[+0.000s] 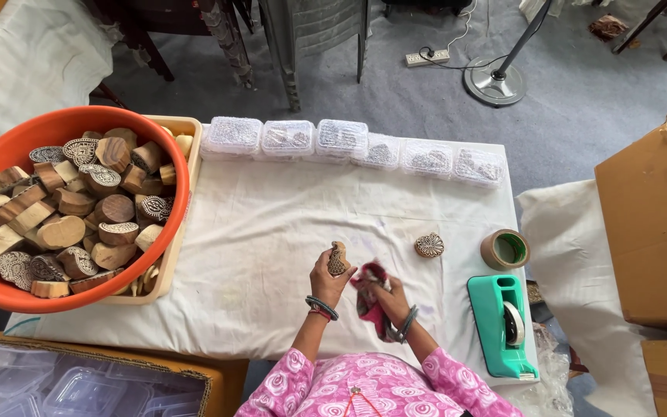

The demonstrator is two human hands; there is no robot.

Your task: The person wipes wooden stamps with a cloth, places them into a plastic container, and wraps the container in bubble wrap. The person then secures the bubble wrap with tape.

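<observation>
Your forearms reach out over the white cloth-covered table [256, 232], bent in toward each other. Your left hand [327, 276] is raised, fingers closed round a small carved wooden block [338, 259] that stands up above the knuckles. Just right of that grip, your right hand [392, 300] clutches a bunched red cloth [369, 292], which nearly touches the block.

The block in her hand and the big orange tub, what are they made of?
The block in the left hand looks like carved wood: brown, matt, with a cut pattern, like the blocks piled in the tub. The tub looks like plastic: smooth, evenly orange, slightly glossy at the rim.
</observation>
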